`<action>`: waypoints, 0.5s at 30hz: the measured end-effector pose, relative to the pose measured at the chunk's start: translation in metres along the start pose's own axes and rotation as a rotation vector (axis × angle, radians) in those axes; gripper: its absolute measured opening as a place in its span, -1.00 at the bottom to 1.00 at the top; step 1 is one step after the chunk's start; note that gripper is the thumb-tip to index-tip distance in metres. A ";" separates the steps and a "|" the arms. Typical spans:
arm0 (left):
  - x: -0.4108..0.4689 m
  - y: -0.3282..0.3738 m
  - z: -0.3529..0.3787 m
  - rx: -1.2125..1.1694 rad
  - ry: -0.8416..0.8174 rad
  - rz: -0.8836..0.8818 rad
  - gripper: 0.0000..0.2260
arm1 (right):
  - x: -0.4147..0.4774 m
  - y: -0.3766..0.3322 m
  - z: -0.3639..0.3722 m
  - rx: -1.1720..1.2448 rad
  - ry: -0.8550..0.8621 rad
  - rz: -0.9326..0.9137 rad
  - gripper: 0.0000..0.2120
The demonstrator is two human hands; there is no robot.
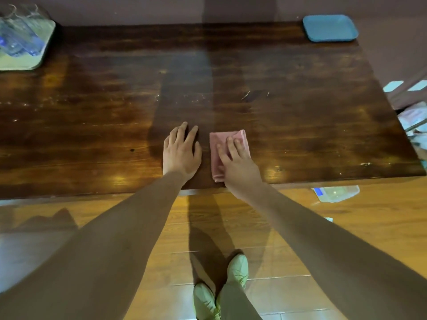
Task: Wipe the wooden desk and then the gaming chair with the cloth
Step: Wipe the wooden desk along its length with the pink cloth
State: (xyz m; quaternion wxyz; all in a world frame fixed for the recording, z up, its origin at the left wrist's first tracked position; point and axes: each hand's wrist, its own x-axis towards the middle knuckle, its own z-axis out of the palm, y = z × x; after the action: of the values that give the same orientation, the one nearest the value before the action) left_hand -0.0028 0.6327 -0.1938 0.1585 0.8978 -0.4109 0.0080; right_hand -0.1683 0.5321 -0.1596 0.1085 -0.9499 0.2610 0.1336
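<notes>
Pressing down evenly matters most here: your right hand (pixel 240 162) lies on the folded pink cloth (pixel 216 158) with fingers straight and slightly spread, not curled around it, so let the palm carry the weight and the fingertips steer. The cloth sits on the wooden desk (pixel 300 112) close to the near edge, roughly in the middle. From there, I'd judge long overlapping strokes along the grain, working from the near edge toward the far edge, would serve best. Pale specks and scratches show around the centre, so give that band extra passes.

Your left hand (pixel 181 153) rests flat on the bare wood just beside the cloth, fingers relaxed and apart, holding nothing. It makes a good brace while you lean forward. Both arms reach out nearly straight, so step closer before stretching to the back.

Watch the blue tray (pixel 330 27) at the far right corner and the green tray of glasses (pixel 25 54) at the far left. Wipe around them, or lift them. The chair is not in view.
</notes>
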 end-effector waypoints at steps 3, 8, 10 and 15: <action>-0.001 0.000 0.002 0.014 0.009 -0.015 -0.55 | -0.015 0.001 0.013 0.007 0.023 -0.020 -0.26; 0.000 -0.003 0.008 0.019 0.037 -0.005 -0.56 | 0.038 0.012 -0.014 0.081 0.014 0.029 -0.23; 0.002 -0.003 0.010 0.040 0.029 -0.013 -0.57 | 0.056 0.010 -0.023 0.100 0.027 0.068 -0.35; 0.003 -0.003 0.005 0.016 0.039 -0.012 -0.62 | 0.029 -0.004 -0.008 0.066 0.025 0.057 -0.25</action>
State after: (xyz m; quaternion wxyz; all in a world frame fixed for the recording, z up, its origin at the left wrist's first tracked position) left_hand 0.0009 0.6306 -0.1985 0.1596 0.9010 -0.4023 0.0279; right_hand -0.1409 0.5199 -0.1603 0.1325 -0.9395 0.2937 0.1159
